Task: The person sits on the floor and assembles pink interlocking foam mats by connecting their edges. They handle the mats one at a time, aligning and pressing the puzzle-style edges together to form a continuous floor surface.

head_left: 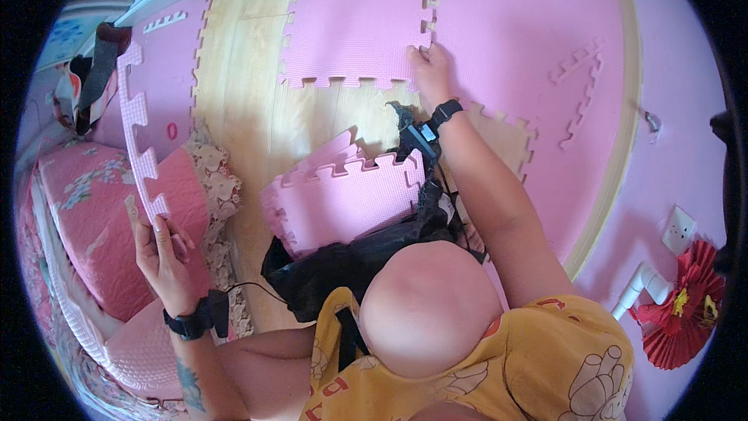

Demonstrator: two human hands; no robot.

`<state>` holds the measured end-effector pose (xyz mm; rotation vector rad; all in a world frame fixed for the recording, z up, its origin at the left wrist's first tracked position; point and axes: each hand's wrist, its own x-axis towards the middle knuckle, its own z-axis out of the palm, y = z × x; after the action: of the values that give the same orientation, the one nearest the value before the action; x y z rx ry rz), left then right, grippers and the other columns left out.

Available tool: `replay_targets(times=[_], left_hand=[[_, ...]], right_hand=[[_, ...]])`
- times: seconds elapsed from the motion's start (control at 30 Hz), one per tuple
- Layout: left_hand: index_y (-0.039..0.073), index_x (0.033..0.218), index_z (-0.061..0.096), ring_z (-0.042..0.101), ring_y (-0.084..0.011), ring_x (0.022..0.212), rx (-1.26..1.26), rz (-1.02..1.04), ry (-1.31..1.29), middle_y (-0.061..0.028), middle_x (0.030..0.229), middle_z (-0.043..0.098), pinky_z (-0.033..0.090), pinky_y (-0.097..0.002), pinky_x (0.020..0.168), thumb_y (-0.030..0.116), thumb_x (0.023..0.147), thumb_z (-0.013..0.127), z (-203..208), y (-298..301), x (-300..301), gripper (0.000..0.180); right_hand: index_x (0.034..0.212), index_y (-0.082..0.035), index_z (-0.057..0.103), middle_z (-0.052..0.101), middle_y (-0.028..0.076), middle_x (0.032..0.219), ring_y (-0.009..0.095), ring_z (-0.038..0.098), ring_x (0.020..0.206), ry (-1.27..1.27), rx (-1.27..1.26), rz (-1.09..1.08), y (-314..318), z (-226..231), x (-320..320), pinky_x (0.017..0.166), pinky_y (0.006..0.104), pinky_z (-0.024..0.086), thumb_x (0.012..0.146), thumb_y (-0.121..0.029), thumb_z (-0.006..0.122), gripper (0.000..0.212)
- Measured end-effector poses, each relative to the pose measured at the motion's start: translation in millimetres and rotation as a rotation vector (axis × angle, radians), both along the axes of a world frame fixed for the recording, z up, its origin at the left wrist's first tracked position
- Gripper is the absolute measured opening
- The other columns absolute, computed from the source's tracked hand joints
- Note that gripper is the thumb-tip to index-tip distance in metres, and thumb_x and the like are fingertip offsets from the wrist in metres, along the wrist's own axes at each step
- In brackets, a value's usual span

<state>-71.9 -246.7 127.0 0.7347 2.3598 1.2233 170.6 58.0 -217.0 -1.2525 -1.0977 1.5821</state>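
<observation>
My left hand (pixel 162 253) is closed around the lower end of a long, narrow pink foam edge strip (pixel 139 132). The strip stands up from my fingers, its teeth facing right. Toward the upper middle, my right hand (pixel 431 70) pinches the lower right corner of a square pink foam mat tile (pixel 354 27). That tile has toothed edges and lies beside the larger pink mat (pixel 506 15); small gaps show along their shared edge. Between my arms, a stack of pink foam tiles (pixel 351 203) leans in a black plastic bag (pixel 343 265).
Loose pink edge strips (pixel 583 105) lie on the mat at right. Wooden floor (pixel 241 70) shows between the mats. A bed with a pink cover (pixel 86 218) stands at left. A wall socket (pixel 679 226) and a red paper flower (pixel 678 304) are at right.
</observation>
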Motion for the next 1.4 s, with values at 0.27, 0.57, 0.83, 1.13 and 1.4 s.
replay_targets(times=[0.27, 0.57, 0.83, 1.13, 1.4], left_hand=[[0.005, 0.095, 0.054, 0.045, -0.0032, 0.057, 0.048, -0.06, -0.109, 0.0014, 0.076, 0.052, 0.038, -0.0195, 0.052, 0.015, 0.105, 0.05, -8, 2, -4, 0.015], [0.006, 0.094, 0.054, 0.047, -0.0032, 0.059, -0.033, -0.164, -0.004, 0.0024, 0.075, 0.053, 0.035, -0.0186, 0.053, 0.017, 0.105, 0.051, -7, 0, -7, 0.016], [0.006, 0.095, 0.054, 0.047, -0.0034, 0.059, -0.061, -0.133, 0.014, 0.0027, 0.076, 0.053, 0.035, -0.0186, 0.054, 0.017, 0.104, 0.051, -9, -6, -11, 0.014], [0.007, 0.093, 0.053, 0.047, -0.0039, 0.058, -0.058, -0.156, 0.048, 0.0022, 0.074, 0.052, 0.034, -0.019, 0.051, 0.017, 0.104, 0.052, -10, -4, -9, 0.015], [0.007, 0.091, 0.054, 0.046, -0.0034, 0.057, -0.05, -0.146, 0.073, 0.0027, 0.073, 0.051, 0.034, -0.0189, 0.051, 0.017, 0.104, 0.052, -9, 0, -5, 0.016]], right_hand=[[0.103, -0.002, 0.068, 0.066, 0.002, 0.095, 0.011, 0.058, 0.088, 0.161, -0.116, -0.001, 0, 0, 5, 0.082, 0.0289, 0.046, 0.094, -0.011, 0.065, 0.013], [0.102, 0.002, 0.064, 0.069, 0.008, 0.095, 0.013, 0.062, 0.083, -0.099, 0.022, -0.025, -4, 2, -6, 0.077, 0.0302, 0.048, 0.094, -0.011, 0.066, 0.016], [0.115, 0.005, 0.059, 0.07, 0.015, 0.096, 0.016, 0.065, 0.08, -0.242, 0.172, -0.103, -4, 14, -13, 0.07, 0.0314, 0.051, 0.091, -0.011, 0.068, 0.03], [0.142, 0.006, 0.045, 0.071, 0.019, 0.092, 0.015, 0.061, 0.068, -0.472, 0.198, 0.024, 2, 31, -10, 0.066, 0.029, 0.05, 0.089, -0.008, 0.066, 0.059], [0.142, 0.005, 0.044, 0.071, 0.018, 0.09, 0.016, 0.062, 0.069, -0.449, 0.173, -0.017, -1, 12, -4, 0.065, 0.0291, 0.051, 0.089, -0.01, 0.065, 0.059]])
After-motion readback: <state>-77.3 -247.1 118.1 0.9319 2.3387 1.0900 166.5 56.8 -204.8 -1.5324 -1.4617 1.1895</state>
